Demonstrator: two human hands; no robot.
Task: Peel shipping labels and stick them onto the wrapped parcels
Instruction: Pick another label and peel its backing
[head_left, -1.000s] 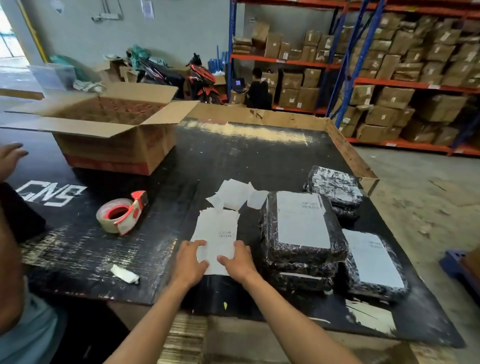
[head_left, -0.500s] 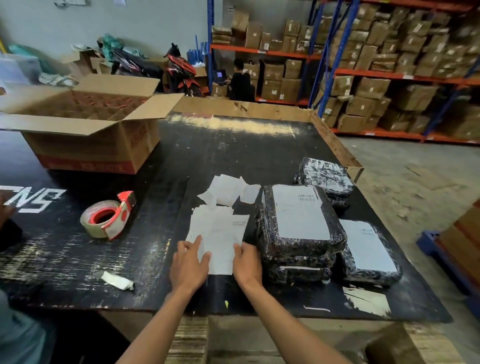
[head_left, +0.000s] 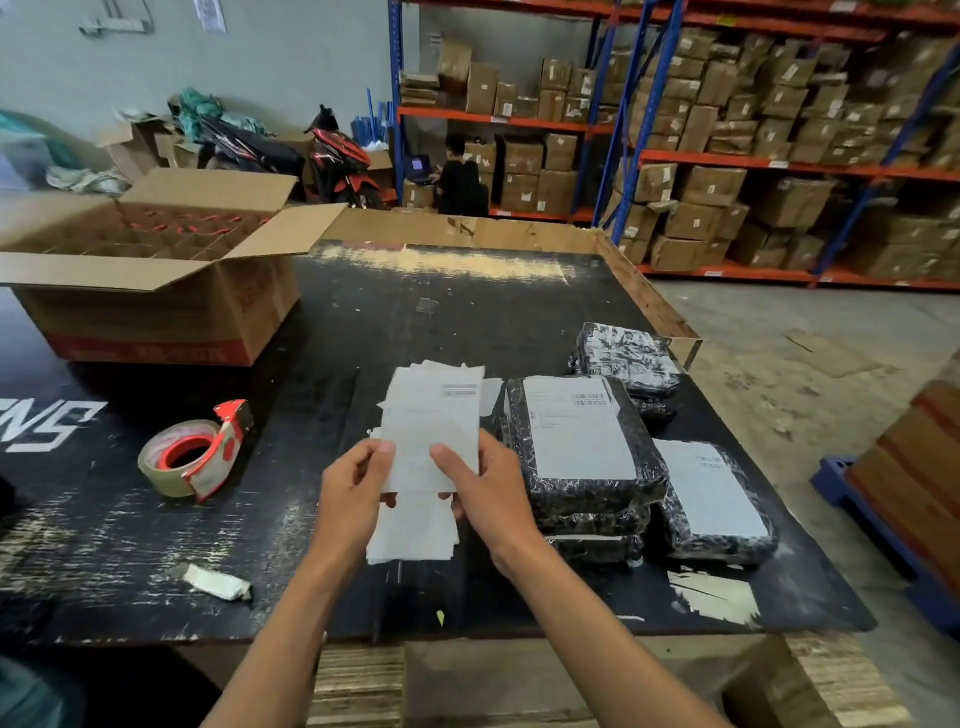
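Observation:
A white shipping label sheet (head_left: 434, 421) is held upright above the black table (head_left: 363, 322), pinched at its lower edge by my left hand (head_left: 353, 493) and my right hand (head_left: 488, 493). More label sheets (head_left: 415, 535) lie flat on the table under my hands. To the right stands a stack of black wrapped parcels (head_left: 582, 493); the top one carries a white label (head_left: 576, 426). Beside it lies another labelled parcel (head_left: 717, 504). Behind them sits a parcel without a label (head_left: 626, 356).
A tape dispenser (head_left: 195, 452) lies at the left, a crumpled paper scrap (head_left: 215, 582) near the front edge. An open cardboard box (head_left: 156, 270) stands at the back left. Shelves of boxes (head_left: 727, 156) and a seated person (head_left: 460, 176) are beyond the table.
Both hands have picked one label sheet off the flat pile and raised it upright. Before, they were pressing on the pile on the table.

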